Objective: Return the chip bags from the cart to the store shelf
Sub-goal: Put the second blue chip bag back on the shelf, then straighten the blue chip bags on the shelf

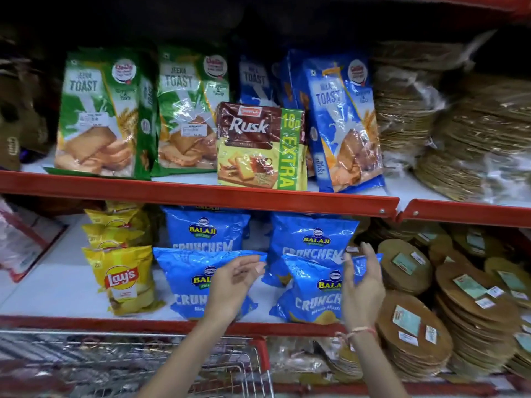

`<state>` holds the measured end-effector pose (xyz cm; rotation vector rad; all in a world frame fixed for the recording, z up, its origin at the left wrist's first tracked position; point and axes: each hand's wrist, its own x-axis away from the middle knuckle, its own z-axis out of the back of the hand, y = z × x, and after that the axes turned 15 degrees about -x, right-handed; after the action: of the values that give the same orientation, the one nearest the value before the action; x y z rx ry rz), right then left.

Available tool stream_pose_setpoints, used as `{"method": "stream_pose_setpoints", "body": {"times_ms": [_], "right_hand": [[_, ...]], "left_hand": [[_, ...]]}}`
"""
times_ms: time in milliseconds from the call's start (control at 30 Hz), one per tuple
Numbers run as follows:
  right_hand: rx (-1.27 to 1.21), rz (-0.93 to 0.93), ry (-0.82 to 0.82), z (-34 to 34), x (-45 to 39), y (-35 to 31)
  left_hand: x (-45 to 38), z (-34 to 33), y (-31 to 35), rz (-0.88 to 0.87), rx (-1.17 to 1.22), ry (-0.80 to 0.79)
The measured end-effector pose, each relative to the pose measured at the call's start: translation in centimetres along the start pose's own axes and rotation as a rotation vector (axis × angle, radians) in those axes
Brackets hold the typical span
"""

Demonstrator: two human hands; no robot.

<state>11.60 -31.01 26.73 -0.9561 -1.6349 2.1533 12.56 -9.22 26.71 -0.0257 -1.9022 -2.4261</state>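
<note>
On the lower shelf [66,285] stand two rows of blue Balaji chip bags. My left hand [232,285] hovers open in front of the front left blue bag [184,285], fingers spread and holding nothing. My right hand [363,285] is open beside the right edge of the front right blue bag [311,300], fingers raised; whether it touches the bag is unclear. Two more blue bags [205,231] [313,237] stand behind them. Yellow Lay's bags [123,278] line up at the left. The wire cart [138,366] with a red rim is at the bottom left.
The upper shelf holds green and blue toast packs [100,110] and a brown Rusk pack [258,145]. Stacks of round wrapped papad [471,297] crowd the right side of both shelves. A red shelf rail [201,193] runs between the levels.
</note>
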Motion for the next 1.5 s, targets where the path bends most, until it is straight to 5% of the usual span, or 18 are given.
{"method": "stream_pose_setpoints", "body": {"times_ms": [167, 333, 433, 567, 733, 1100, 1200, 1400, 1500], "right_hand": [[-0.010, 0.241, -0.380, -8.7, 6.6, -3.6], [0.344, 0.594, -0.637, -19.8, 10.6, -7.5], [0.615, 0.727, -0.743, -26.0, 12.3, -10.0], [0.866, 0.618, -0.956, -30.9, 13.9, -13.6], [0.989, 0.700, -0.771, -32.2, 16.0, -14.9], [0.802, 0.584, -0.880, -34.3, 16.6, -12.9], [0.725, 0.437, -1.007, -31.2, 14.4, -12.3], [0.691, 0.348, -0.911, -21.4, 8.6, -10.2], [0.761, 0.289, -0.896, -16.9, 5.2, -9.1]], "left_hand": [[2.1, 10.5, -1.8, -0.122, -0.149, 0.275], [-0.2, 21.7, -5.0, -0.196, -0.509, 0.563], [-3.3, 27.0, -7.0, -0.177, -0.909, 0.453], [-7.2, 29.8, -9.0, -0.197, -1.177, 0.146], [-8.7, 32.3, -10.4, -0.219, -1.225, 0.081], [-7.6, 35.0, -10.1, -0.153, -1.245, 0.075], [-6.4, 33.0, -8.3, -0.185, -1.228, 0.079], [-6.2, 26.3, -6.4, -0.505, -1.094, -0.036], [-6.4, 22.5, -4.9, -0.492, -0.973, -0.120]]}}
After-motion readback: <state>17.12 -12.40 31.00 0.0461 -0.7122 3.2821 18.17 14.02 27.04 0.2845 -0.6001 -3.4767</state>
